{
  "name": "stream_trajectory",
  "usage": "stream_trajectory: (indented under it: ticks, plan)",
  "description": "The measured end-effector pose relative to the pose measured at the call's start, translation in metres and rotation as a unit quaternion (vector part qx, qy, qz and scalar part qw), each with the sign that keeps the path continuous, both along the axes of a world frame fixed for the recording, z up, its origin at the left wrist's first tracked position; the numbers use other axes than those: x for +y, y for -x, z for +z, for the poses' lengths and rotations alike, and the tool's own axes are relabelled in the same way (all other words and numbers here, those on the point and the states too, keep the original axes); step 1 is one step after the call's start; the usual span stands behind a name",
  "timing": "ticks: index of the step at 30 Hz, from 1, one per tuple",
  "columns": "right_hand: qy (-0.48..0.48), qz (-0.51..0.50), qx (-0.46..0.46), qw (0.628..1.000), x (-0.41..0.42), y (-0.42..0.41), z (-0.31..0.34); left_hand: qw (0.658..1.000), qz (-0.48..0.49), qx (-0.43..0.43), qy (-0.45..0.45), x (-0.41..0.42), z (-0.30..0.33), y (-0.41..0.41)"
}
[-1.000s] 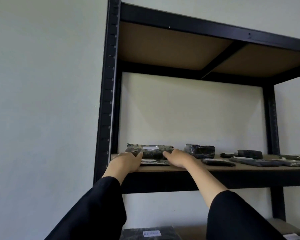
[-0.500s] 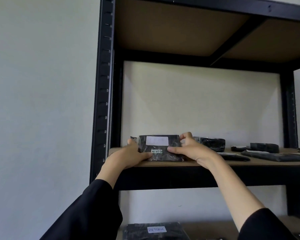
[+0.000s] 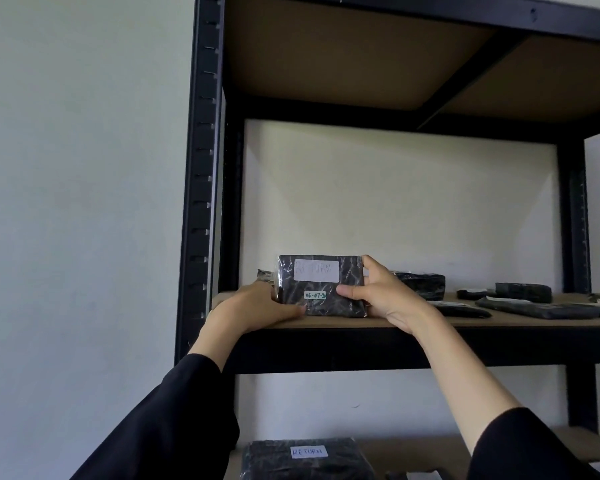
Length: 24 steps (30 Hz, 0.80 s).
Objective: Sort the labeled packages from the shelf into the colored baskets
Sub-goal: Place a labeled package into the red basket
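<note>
Since half a second ago the package [image 3: 321,285] stands more upright at the shelf [image 3: 430,322] edge, its "RETURN" label now readable; the right hand [image 3: 381,296] pinches its right side, the left hand [image 3: 257,308] holds its lower left. Other dark packages [image 3: 534,303] lie to the right on the black-framed shelf against a pale wall [image 3: 77,202].

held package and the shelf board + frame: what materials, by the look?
Package: dark contents in glossy clear plastic wrap, judging by the crinkles and glints; the white label looks like matte paper.
Shelf board: looks like raw particleboard or similar pressed wood, tan, matte, unfinished.
Frame: likely black-painted steel, with slotted uprights and a slight sheen.
</note>
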State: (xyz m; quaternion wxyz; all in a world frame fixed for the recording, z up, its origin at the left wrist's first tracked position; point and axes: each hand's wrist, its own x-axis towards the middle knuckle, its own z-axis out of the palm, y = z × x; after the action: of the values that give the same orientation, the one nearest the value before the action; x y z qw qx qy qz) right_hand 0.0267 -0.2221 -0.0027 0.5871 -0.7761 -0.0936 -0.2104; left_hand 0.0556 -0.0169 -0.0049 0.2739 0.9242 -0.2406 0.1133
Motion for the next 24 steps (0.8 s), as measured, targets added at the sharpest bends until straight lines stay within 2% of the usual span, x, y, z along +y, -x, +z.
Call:
stream_trajectory:
  ticks: [4,7,9,12,18,24]
  plan:
    - [-0.001,-0.018,-0.017,1.0,-0.004,0.0,0.0,1.0,0.017,-0.01,-0.021,0.0,0.002,0.01]
    - [-0.008,-0.046,-0.054,0.997,0.008,0.028,0.003,0.998,0.025,-0.03,-0.04,0.002,0.001,0.025]
    - [-0.006,-0.056,-0.085,0.995,0.013,0.046,0.003,0.995,0.044,-0.072,-0.059,0.005,-0.004,0.04]
    - [-0.016,-0.046,-0.105,0.993,0.021,0.075,-0.003,0.977,0.056,-0.182,-0.097,0.014,-0.019,0.069]
    - [-0.054,-0.014,-0.11,0.992,0.061,0.142,-0.036,0.947,0.02,-0.319,-0.038,0.067,-0.055,0.14]
    - [-0.105,0.007,-0.045,0.993,0.122,0.217,-0.101,0.947,0.029,-0.318,-0.022,0.145,-0.123,0.204]
